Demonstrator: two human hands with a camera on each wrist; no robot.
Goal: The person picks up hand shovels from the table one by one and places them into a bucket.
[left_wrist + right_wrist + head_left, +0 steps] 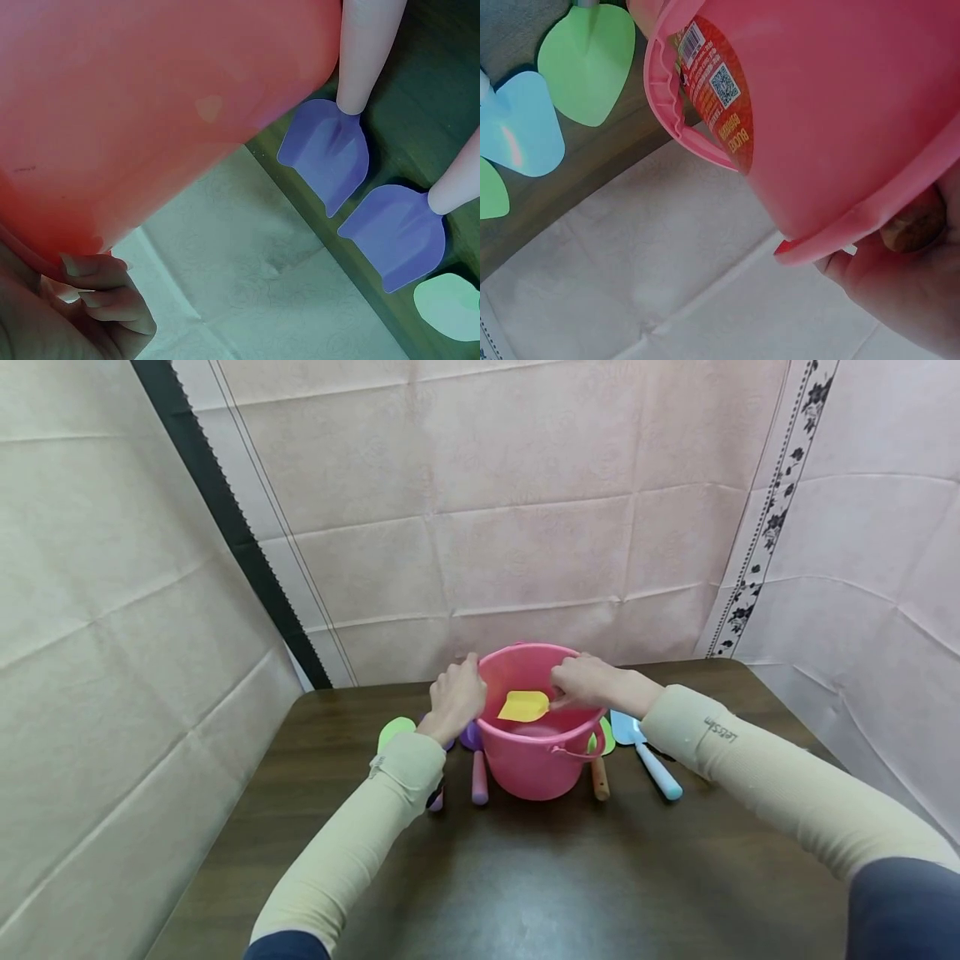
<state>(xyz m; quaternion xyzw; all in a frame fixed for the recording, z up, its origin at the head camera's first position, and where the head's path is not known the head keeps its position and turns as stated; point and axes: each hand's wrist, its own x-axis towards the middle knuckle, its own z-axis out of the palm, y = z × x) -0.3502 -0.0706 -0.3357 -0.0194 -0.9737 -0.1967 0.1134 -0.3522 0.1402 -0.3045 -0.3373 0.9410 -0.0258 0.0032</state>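
A pink bucket [535,768] stands upright on the dark wooden table. My left hand [457,697] grips its rim on the left side; in the left wrist view the curled fingers [112,296] show at the rim. My right hand [585,682] is at the right side of the rim, holding a small shovel with a yellow blade [523,706] inside the bucket. The round brown end of its handle [915,221] shows in the right wrist view. Much of that handle is hidden by the hand.
Left of the bucket lie purple shovels [328,154] with pink handles and a green blade [395,730]. On the right are a light blue shovel [660,774] and green heart-shaped blades [589,64]. Pale patterned cloth [525,527] hangs behind and on both sides.
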